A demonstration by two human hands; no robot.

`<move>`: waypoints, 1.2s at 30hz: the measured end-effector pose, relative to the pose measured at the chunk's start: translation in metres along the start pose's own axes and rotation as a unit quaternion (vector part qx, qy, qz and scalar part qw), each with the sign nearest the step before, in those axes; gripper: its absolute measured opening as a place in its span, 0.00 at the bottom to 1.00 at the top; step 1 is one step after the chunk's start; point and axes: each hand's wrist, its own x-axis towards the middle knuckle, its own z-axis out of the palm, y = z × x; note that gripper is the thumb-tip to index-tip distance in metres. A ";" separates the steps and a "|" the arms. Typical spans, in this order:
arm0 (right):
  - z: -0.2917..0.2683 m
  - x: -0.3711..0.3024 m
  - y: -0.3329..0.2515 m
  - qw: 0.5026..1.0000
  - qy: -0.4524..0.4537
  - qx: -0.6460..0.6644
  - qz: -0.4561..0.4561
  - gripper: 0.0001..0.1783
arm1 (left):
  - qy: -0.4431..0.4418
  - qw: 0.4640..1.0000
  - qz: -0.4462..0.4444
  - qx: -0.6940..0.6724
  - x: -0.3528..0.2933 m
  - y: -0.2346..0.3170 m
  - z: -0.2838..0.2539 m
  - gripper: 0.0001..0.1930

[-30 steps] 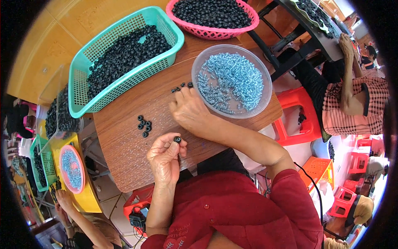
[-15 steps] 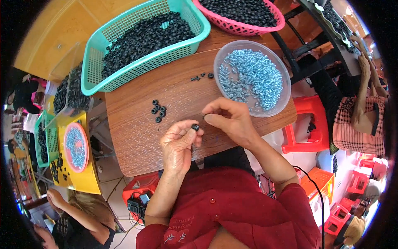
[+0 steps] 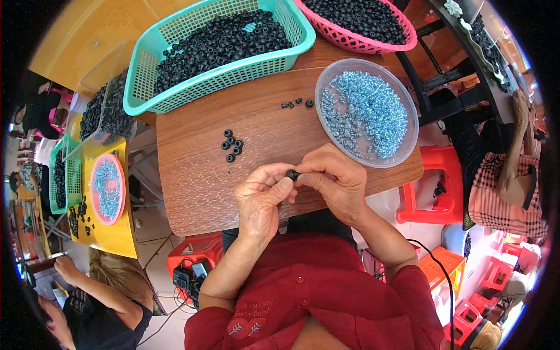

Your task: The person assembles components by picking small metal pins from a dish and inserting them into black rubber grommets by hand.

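Left hand (image 3: 260, 201) is pinching a small black piece (image 3: 291, 174) between thumb and forefinger, center of frame. Right hand (image 3: 339, 182) is pressing its fingertips together against that piece; can't tell if they're gripping anything more. Black rings (image 3: 231, 140) are lying left of center, black bits (image 3: 291, 105) above center. Clear tub (image 3: 413, 116) is holding blue pieces, upper right; teal basket (image 3: 233, 77) and pink basket (image 3: 361, 44) are holding black ones, top.

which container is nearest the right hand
The round clear plastic tub of light-blue pieces; the turquoise rectangular plastic basket and pink plastic basket, both holding black beads, are farther away.
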 end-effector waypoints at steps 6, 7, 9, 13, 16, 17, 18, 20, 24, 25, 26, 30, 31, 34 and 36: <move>-0.003 0.002 0.001 0.995 -0.001 -0.072 -0.062 0.09 | 0.003 1.000 -0.010 0.012 -0.001 0.001 0.002 0.11; -0.003 0.003 0.001 0.994 -0.003 -0.087 -0.072 0.09 | 0.004 1.000 -0.018 0.009 -0.001 0.002 0.002 0.11; -0.003 0.003 0.000 0.994 -0.006 -0.080 -0.071 0.09 | 0.001 1.000 -0.022 0.007 -0.001 0.003 0.001 0.11; -0.007 0.006 -0.001 0.988 -0.027 -0.104 -0.110 0.09 | -0.004 0.997 -0.080 -0.009 0.000 0.010 0.001 0.10; -0.010 0.011 -0.004 0.986 -0.057 -0.104 -0.121 0.11 | -0.017 0.993 -0.111 -0.030 0.001 0.014 0.000 0.10; -0.012 0.012 -0.003 0.986 -0.056 -0.104 -0.120 0.11 | -0.017 0.993 -0.112 -0.029 0.002 0.015 0.000 0.10; -0.014 0.013 -0.002 0.987 -0.066 -0.091 -0.113 0.10 | -0.019 0.992 -0.123 -0.037 0.002 0.015 -0.001 0.10; -0.016 0.015 -0.001 0.989 -0.075 -0.077 -0.105 0.09 | -0.021 0.990 -0.135 -0.043 0.002 0.016 0.000 0.09; -0.018 0.013 0.000 0.996 -0.071 -0.031 -0.043 0.09 | -0.016 0.988 -0.143 -0.050 0.003 0.017 0.005 0.09; -0.018 0.012 0.001 0.998 -0.063 -0.014 -0.020 0.10 | -0.017 0.989 -0.141 -0.049 0.003 0.016 0.006 0.09; -0.018 0.011 0.003 0.998 -0.060 -0.014 -0.019 0.10 | -0.019 0.988 -0.143 -0.047 0.003 0.016 0.006 0.09; -0.019 0.007 0.002 0.997 -0.052 0.021 0.047 0.11 | -0.019 0.988 -0.149 -0.032 0.005 0.016 0.009 0.09; -0.020 0.007 -0.001 0.996 -0.050 0.017 0.072 0.11 | -0.017 0.988 -0.150 -0.023 0.005 0.017 0.010 0.09; -0.020 0.009 -0.002 0.997 -0.051 -0.060 0.000 0.12 | -0.001 0.989 -0.146 -0.002 0.005 0.017 0.015 0.08; -0.019 0.009 -0.001 0.996 -0.050 -0.073 -0.028 0.12 | -0.002 0.991 -0.137 0.008 0.005 0.015 0.016 0.07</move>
